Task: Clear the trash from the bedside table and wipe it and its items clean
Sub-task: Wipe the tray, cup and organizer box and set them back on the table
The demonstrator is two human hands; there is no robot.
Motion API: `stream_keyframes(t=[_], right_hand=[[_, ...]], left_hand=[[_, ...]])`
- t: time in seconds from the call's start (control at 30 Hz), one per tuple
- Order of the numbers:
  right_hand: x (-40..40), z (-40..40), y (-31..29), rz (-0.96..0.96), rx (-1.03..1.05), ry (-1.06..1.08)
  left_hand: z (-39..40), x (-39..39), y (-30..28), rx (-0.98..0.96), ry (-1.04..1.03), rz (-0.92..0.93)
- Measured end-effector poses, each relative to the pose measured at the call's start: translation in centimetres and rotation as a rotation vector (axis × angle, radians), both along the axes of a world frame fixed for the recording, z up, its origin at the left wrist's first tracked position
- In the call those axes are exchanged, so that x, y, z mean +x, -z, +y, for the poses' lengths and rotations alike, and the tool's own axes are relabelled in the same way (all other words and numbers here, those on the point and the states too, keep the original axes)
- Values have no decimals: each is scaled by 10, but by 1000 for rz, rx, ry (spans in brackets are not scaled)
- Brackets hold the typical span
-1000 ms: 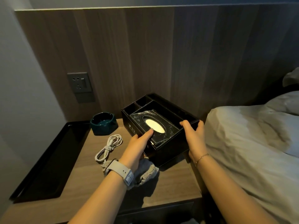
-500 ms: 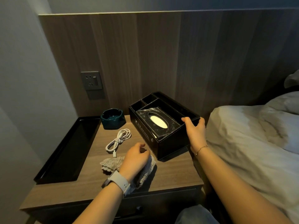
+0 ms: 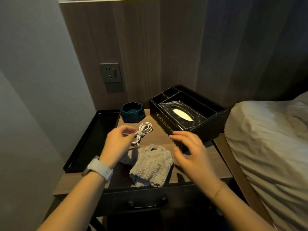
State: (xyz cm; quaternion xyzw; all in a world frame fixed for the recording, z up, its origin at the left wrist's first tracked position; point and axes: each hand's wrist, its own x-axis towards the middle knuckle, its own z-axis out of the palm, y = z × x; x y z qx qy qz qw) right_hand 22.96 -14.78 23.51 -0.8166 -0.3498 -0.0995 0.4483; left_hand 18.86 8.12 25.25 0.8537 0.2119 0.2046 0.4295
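Observation:
A grey cloth (image 3: 151,165) lies crumpled near the front of the wooden bedside table (image 3: 160,137). My left hand (image 3: 117,142), with a white watch on its wrist, is beside a coiled white cable (image 3: 144,130). Its thumb and forefinger are at the cable's left end, and I cannot tell whether they pinch it. My right hand (image 3: 191,152) hovers with fingers spread over the table, just in front of the black tissue-box organiser (image 3: 188,114) and not holding it. The organiser's lid looks dusty. A dark teal ashtray (image 3: 132,112) stands behind the cable.
A long black tray (image 3: 88,140) runs along the table's left side by the wall. A wall socket (image 3: 110,72) sits on the wooden headboard panel. The bed (image 3: 270,139) with white sheets adjoins the table on the right. A drawer handle (image 3: 146,204) is below the front edge.
My right hand has let go of the organiser and dropped in front of it. My left hand has left the cloth and moved up to the cable. The view has pulled back.

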Motion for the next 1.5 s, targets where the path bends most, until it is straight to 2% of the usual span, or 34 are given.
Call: stream_keyframes(t=[0.13,0.27,0.33,0.47,0.63,0.7,0.83,0.93,1.03,1.13,1.2,1.27,1.43,1.5], right_hand=[[-8,37,-3,-71,-335,-209],[-8,63,7,-156,-700,-311],[-7,63,16,-217,-721,-317],[-6,46,19,-157,-658,-233],[-4,30,19,-181,-774,-162],[-3,26,20,-173,-737,-164],[-5,20,18,-19,-515,-120],[-12,17,17,112,-252,-121],[-35,27,7,-56,-41,-129],[-62,53,7,-211,-115,-113],[-78,67,18,-302,-194,-68],[-89,68,32,-279,-185,-113],[-93,40,24,-51,-123,-386],[-86,31,10,-14,-101,-388]], left_hand=[[37,23,7,159,-16,208],[44,47,19,239,49,373],[41,53,24,265,83,407],[39,52,30,261,92,400],[36,29,25,192,159,373],[35,10,21,73,159,315],[25,-44,11,-387,267,188],[11,-80,12,-524,317,150],[-4,-98,30,-544,282,190],[-26,-106,43,-950,319,81],[-38,-111,44,-1137,332,-16],[-39,-116,46,-1201,313,-64],[-42,-120,56,-983,268,-75],[-44,-117,54,-1087,269,-142]])
